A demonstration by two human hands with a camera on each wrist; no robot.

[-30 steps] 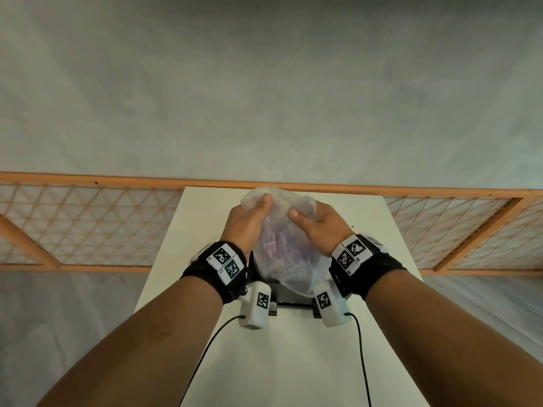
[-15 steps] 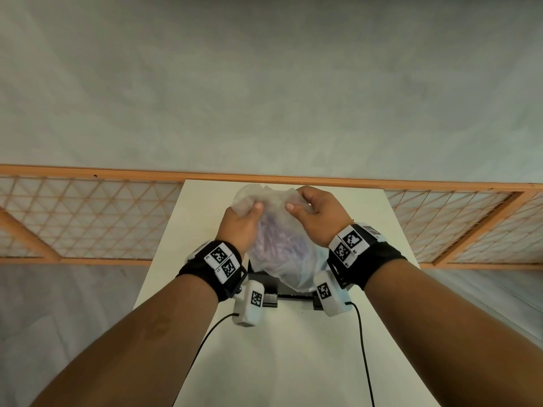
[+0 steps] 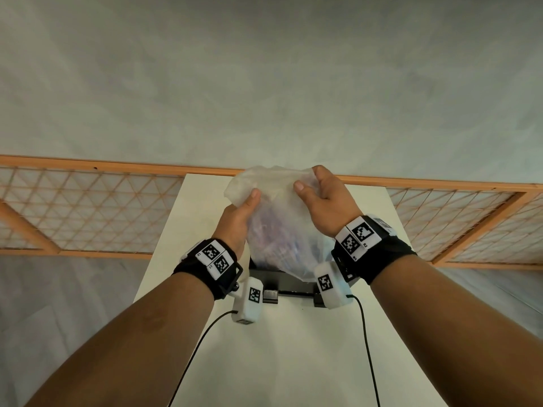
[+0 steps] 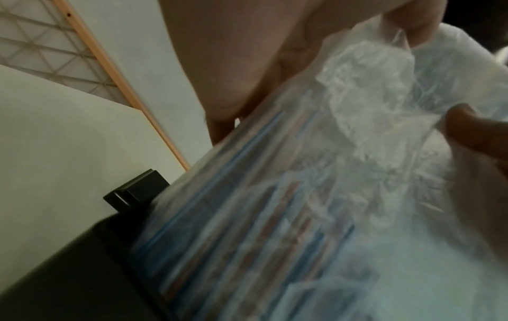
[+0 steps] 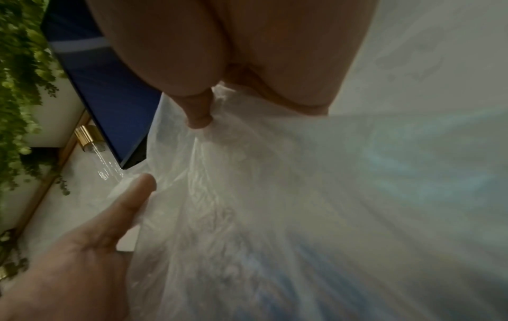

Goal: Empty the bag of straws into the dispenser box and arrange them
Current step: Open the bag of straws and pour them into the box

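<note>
Left hand (image 3: 235,218) and right hand (image 3: 324,205) both pinch the crinkled translucent bag (image 3: 279,227) of striped straws (image 4: 233,217) over the black dispenser box (image 3: 291,282), frame centre

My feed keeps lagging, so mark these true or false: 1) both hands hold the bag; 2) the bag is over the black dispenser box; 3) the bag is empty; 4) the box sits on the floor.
1) True: the left hand and the right hand both grip the plastic bag near its top.
2) True: the bag hangs above the black dispenser box.
3) False: striped straws still show through the plastic.
4) False: the box stands on the white table.
</note>
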